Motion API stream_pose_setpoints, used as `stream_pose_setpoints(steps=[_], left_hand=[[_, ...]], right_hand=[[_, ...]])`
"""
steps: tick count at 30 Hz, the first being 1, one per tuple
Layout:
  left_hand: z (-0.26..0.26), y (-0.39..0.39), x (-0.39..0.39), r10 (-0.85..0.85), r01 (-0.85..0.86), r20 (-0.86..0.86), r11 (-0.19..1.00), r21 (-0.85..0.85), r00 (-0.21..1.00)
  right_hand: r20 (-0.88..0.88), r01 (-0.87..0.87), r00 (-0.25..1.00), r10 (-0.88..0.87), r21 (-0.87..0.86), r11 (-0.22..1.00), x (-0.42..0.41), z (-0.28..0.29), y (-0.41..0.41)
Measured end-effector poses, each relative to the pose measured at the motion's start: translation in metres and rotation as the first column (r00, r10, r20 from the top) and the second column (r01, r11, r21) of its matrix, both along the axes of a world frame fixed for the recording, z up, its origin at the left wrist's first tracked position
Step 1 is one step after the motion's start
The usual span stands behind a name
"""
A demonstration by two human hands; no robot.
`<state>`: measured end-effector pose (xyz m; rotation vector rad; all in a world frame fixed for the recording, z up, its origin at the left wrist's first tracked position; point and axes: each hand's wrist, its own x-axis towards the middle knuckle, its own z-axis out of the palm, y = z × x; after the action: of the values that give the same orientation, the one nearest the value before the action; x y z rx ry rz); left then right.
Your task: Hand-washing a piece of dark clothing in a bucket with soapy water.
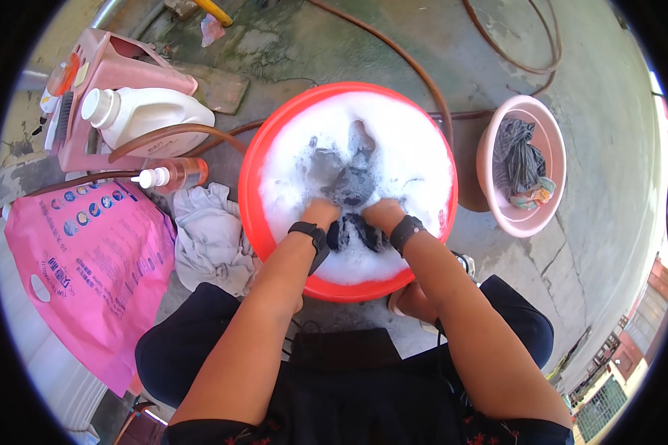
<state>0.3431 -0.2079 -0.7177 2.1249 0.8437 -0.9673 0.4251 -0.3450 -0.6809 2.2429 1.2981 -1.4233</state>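
A red plastic basin (248,192) full of white suds (409,139) stands before me on the floor. Both hands are in it near its front side, wrists just above the foam. My left hand (322,213) is curled closed on a dark wet cloth (342,232), its fingertips hidden. To its right, my right hand (384,214) is likewise closed at the other side of the same cloth, fingertips out of sight. Dark cloth shows between and in front of the two fists. Beyond them, greyish water (352,183) shows through a gap in the foam.
A pink basin (484,161) holding dark striped fabric (520,156) stands at right. At left are a white jug (156,119), a pump bottle (186,173), a pink stool (128,72), a pink bag (106,267) and crumpled white cloth (209,233). A brown hose (389,44) crosses the concrete floor.
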Motion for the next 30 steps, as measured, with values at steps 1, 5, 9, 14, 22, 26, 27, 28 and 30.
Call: stream_pose_setpoints(steps=[1, 5, 9, 14, 22, 26, 27, 28, 30], left_hand=[[0.017, -0.001, 0.014, -0.134, 0.132, -0.043, 0.991, -0.034, 0.990], [-0.051, 0.030, -0.006, -0.156, 0.122, 0.288, 0.983, 0.135, 0.945], [0.083, -0.003, 0.028, 0.396, -0.270, 0.501, 0.912, -0.308, 0.769], [0.122, -0.014, 0.021, 0.891, -0.462, -0.368, -0.217, -0.860, 0.266], [0.164, -0.062, -0.012, 0.951, -0.361, -0.152, -0.046, -0.931, 0.271], [0.191, -0.067, -0.006, 0.884, -0.145, -0.246, -0.204, -0.968, 0.398], [0.199, -0.054, -0.010, 0.802, -0.025, -0.304, -0.340, -0.940, 0.514], [0.200, -0.043, -0.006, 0.841, -0.085, -0.279, -0.271, -0.959, 0.464], [0.195, -0.033, -0.014, 0.850, -0.085, -0.230, -0.216, -0.973, 0.474]], right_hand=[[0.011, 0.012, 1.000, -0.011, -0.014, 1.000, 0.001, -0.002, -0.009], [0.146, 0.125, 0.974, -0.173, 0.289, 0.949, -0.006, -0.004, 0.006], [0.004, 0.602, 0.657, -0.754, 0.599, 0.528, 0.027, 0.025, -0.014], [-0.623, 0.843, 0.354, -0.697, 0.536, -0.051, -0.017, 0.105, 0.029], [-0.087, 0.441, 0.452, -0.888, 0.887, 0.138, -0.047, 0.128, 0.008], [-0.249, 0.513, 0.366, -0.896, 0.858, -0.029, -0.047, 0.163, 0.008], [-0.132, 0.363, 0.445, -0.886, 0.931, 0.044, -0.068, 0.180, 0.018], [-0.133, 0.359, 0.447, -0.885, 0.932, 0.041, -0.073, 0.191, 0.019], [-0.239, 0.409, 0.517, -0.822, 0.912, -0.007, -0.080, 0.208, 0.027]])
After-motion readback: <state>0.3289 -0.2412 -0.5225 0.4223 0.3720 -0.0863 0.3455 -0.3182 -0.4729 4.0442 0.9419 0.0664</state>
